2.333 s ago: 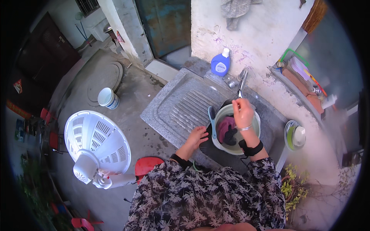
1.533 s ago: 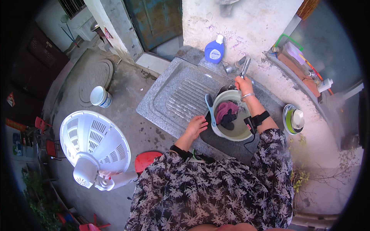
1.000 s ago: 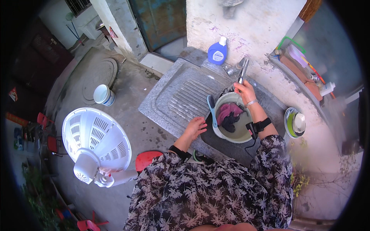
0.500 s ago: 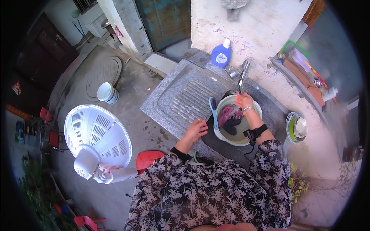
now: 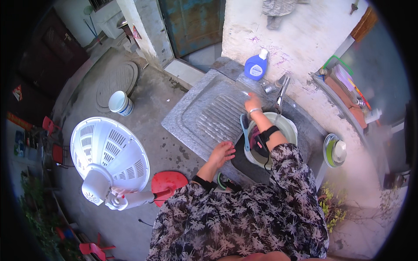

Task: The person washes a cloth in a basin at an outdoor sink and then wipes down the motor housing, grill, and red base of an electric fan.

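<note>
Cloth (image 5: pixel 254 134), purple with a darker part, lies in the pale basin (image 5: pixel 293 130), and from my remote seat I see only part of it, since the right forearm crosses above. That arm ends in the right hand (image 5: pixel 253 104), over the far right end of the ribbed washboard (image 5: pixel 220 117). Its fingers are bent close together, but their undersides are hidden, so I can't tell whether they hold anything (the pale spot by the fingertips may be soap or just shine). The left hand (image 5: pixel 223 153) hangs half spread near the washboard's near edge, with nothing that I can see in its grasp.

My worry is the forearm: if it drops, the black wristband (image 5: pixel 269 134) could dip into the basin and get wet. A sideways swing could knock the blue brush (image 5: pixel 246 140) off the basin's left rim. The blue bottle (image 5: pixel 256 65) on the back ledge could tip if the right hand reached farther and caught it; the tap (image 5: pixel 282 93) could bump the knuckles if they came back carelessly.

As for writing, the bottle has a pale label, its print too small for me to read. The white bucket (image 5: pixel 121 103) carries blue printing, also illegible, and purple scribbles mark the wall (image 5: pixel 283 39).
</note>
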### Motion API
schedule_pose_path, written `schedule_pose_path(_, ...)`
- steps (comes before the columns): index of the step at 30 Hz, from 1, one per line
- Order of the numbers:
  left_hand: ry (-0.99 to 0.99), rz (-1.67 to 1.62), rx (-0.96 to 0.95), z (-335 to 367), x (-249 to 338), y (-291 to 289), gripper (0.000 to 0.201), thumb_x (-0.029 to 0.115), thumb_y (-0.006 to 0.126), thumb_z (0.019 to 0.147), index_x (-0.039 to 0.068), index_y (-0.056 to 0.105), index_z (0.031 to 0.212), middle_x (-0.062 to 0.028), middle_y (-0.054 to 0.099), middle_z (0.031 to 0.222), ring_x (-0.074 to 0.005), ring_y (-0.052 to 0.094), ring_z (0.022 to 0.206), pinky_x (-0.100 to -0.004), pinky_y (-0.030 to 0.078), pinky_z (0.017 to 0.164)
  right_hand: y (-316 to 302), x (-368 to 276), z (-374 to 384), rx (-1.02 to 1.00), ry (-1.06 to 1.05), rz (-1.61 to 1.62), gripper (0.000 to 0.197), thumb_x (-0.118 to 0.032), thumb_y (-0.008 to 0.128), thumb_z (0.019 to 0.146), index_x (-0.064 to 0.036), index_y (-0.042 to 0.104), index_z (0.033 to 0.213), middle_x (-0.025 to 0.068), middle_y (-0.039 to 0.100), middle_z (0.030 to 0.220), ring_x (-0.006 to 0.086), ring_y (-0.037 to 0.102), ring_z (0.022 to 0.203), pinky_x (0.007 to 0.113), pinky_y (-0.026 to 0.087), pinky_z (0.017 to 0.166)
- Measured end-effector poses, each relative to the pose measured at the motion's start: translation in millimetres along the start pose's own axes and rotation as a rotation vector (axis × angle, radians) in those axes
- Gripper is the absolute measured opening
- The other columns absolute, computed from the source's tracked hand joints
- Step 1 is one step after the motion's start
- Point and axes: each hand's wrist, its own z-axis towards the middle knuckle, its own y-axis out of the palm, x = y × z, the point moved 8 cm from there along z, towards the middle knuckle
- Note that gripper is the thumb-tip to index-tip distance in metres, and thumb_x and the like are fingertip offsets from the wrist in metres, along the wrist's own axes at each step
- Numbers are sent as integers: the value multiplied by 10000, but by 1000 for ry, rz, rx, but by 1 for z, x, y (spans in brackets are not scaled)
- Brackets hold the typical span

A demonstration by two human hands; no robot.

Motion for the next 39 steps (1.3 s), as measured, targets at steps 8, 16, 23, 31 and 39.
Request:
schedule_pose_path(8,-5,-64,-8,-24,9,-34,268,201,500,872,49,463,1091,-95,529,1031,-225,523,957,-380,465,784,-20,-10,75,287,99,28,357,-87,534,676,20,475,1012,248,567,980,382,545,932,409,430,819)
schedule_pose_path(16,31,-76,12,-28,24,-64,263,185,497,873,43,473,1093,-97,538,1028,-217,537,934,-368,478,761,-48,12,82,505,-35,426,690,-145,627,678,54,286,1245,203,377,1274,304,403,1160,328,318,958)
schedule_pose_path(23,17,-72,17,-20,23,-61,267,226,530,856,76,481,1072,-58,534,989,-185,528,906,-338,465,747,-38,7,67,494,-50,370,725,-134,652,661,64,280,1251,236,359,1287,335,355,1198,342,272,995)
schedule_pose_path(31,24,-20,8,-5,18,-44,247,204,518,858,73,482,1064,-64,535,996,-193,530,904,-344,462,744,84,66,-68,-652,-1,-578,537,-328,660,650,98,555,959,263,583,945,335,575,932,384,469,769)
schedule_pose_path(39,11,38,-32,23,1,13,248,193,514,857,72,470,1069,-64,534,998,-188,530,905,-334,461,750,59,80,-90,-723,188,804,409,-110,596,751,-14,484,1132,181,619,825,209,628,759,289,488,678)
